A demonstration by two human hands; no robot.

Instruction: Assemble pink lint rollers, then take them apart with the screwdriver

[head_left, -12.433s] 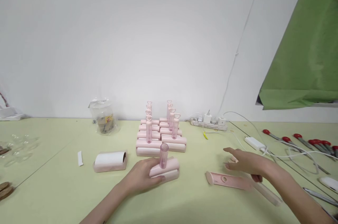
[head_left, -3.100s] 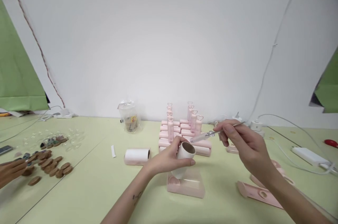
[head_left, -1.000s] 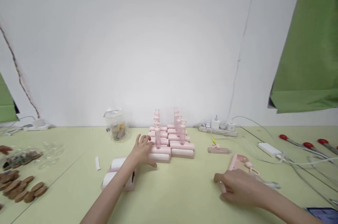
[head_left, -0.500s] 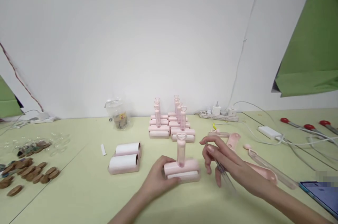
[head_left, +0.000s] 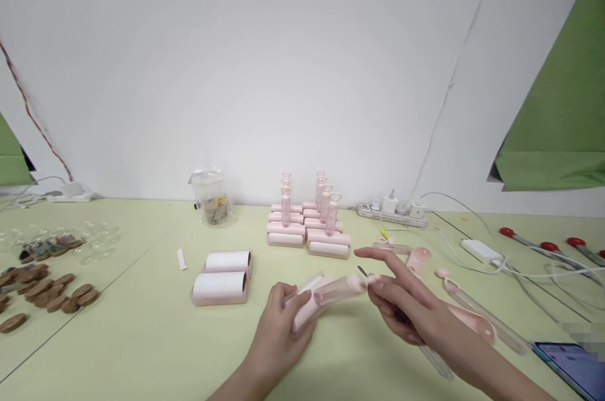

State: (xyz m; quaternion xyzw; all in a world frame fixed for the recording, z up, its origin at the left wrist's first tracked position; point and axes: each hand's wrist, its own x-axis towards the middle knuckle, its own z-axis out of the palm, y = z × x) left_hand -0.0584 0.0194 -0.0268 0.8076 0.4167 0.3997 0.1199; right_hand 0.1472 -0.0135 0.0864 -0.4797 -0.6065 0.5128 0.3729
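Note:
My left hand (head_left: 278,325) grips a pink lint roller (head_left: 309,303) by its body, lifted off the pale green table (head_left: 142,338) and tipped over. Its clear pink handle (head_left: 341,287) points right, toward my right hand (head_left: 401,306). That hand's fingertips touch the handle's end. It also holds a thin screwdriver (head_left: 428,354) with a clear grip; the metal tip (head_left: 362,271) sticks up just above the handle's end.
A stack of finished pink rollers (head_left: 307,232) stands behind. Two white rolls in pink trays (head_left: 222,276) lie left. Loose pink parts (head_left: 418,257), a clear tube (head_left: 486,314), a phone (head_left: 574,364), cables, a power strip (head_left: 392,212) and red-handled tools (head_left: 543,247) are right; brown discs (head_left: 45,294) far left.
The roller stood upright on the table half a second ago; my left hand has lifted and tipped it so the handle points right. My right hand has come up to the handle's end.

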